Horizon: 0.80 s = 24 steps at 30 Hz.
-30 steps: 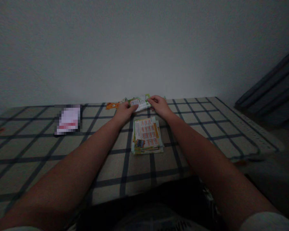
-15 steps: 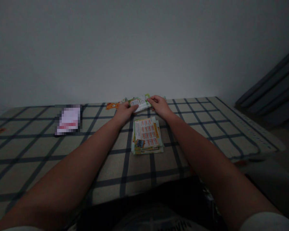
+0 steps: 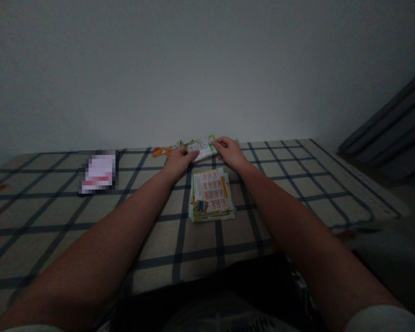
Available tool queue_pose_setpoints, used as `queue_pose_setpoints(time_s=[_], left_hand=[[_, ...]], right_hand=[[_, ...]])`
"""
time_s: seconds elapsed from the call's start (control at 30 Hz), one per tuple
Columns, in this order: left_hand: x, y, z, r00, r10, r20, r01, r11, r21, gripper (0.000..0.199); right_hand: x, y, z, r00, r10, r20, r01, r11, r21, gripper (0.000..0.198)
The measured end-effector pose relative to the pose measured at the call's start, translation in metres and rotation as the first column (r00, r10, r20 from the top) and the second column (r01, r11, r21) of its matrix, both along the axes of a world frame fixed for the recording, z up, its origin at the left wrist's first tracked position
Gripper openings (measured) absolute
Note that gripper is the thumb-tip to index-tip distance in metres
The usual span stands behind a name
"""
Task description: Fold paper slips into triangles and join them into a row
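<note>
At the far side of the table, my left hand (image 3: 180, 160) and my right hand (image 3: 229, 151) grip a green and white printed paper sheet (image 3: 204, 146) by its two ends. Both thumbs lie on top of it, and the other fingers are partly hidden underneath. Nearer to me, between my forearms, lies a loose stack of printed cards (image 3: 211, 193). Its top card carries rows of orange print and a small blue picture. More green paper shows behind the held sheet, mostly covered by my hands.
A checked cloth (image 3: 152, 249) with orange bear prints covers the table. To the left lies a flat dark-edged item (image 3: 98, 173) with a pink, pixelated face. A pale wall (image 3: 207, 69) rises behind the table, and a grey curtain (image 3: 394, 129) hangs at the right.
</note>
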<state>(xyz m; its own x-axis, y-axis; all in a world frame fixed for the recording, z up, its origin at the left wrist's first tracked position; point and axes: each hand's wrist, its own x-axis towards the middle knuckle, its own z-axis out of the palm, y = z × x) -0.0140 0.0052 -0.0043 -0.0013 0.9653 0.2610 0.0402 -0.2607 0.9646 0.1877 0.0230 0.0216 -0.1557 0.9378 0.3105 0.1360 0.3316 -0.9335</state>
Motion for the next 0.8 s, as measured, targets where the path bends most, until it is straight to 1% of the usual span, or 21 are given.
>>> queue_pose_setpoints(time_s=[0.1,0.23,0.4,0.53,0.6,0.7,0.77,0.8], left_hand=[[-0.001,0.000,0.001,0.998,-0.033,-0.061,0.034,0.999,0.028,0.035],[-0.004,0.002,0.000,0.994,-0.014,-0.108,0.019,0.999,0.046,0.035],[-0.003,0.003,-0.003,0.998,-0.043,-0.043,0.043,0.999,0.019,0.037],[-0.003,0.003,-0.002,0.999,-0.022,-0.038,0.022,1.000,0.018,0.035],[-0.003,0.003,0.000,1.000,-0.007,-0.005,0.007,1.000,0.023,0.036],[-0.001,0.002,0.004,0.999,0.013,0.052,-0.015,1.000,0.027,0.037],[0.001,0.000,0.006,0.997,0.025,0.076,-0.026,1.000,0.013,0.037],[0.002,-0.002,0.007,0.996,0.022,0.089,-0.023,1.000,0.003,0.038]], right_hand=[[0.000,0.001,0.000,1.000,0.001,0.008,-0.001,1.000,0.005,0.016],[0.000,0.000,0.000,1.000,-0.006,0.016,0.006,1.000,-0.001,0.016],[-0.001,-0.001,0.001,0.999,-0.019,0.038,0.019,1.000,-0.001,0.016],[-0.001,-0.001,0.000,1.000,-0.017,0.021,0.017,1.000,0.003,0.017],[-0.001,-0.001,0.000,1.000,0.010,-0.016,-0.010,1.000,-0.011,0.017],[-0.003,-0.003,-0.001,0.994,0.107,-0.039,-0.109,0.992,-0.062,0.020],[-0.004,-0.004,-0.001,0.987,0.156,-0.037,-0.159,0.983,-0.091,0.018],[-0.004,-0.004,-0.001,0.986,0.160,-0.045,-0.164,0.981,-0.101,0.016]])
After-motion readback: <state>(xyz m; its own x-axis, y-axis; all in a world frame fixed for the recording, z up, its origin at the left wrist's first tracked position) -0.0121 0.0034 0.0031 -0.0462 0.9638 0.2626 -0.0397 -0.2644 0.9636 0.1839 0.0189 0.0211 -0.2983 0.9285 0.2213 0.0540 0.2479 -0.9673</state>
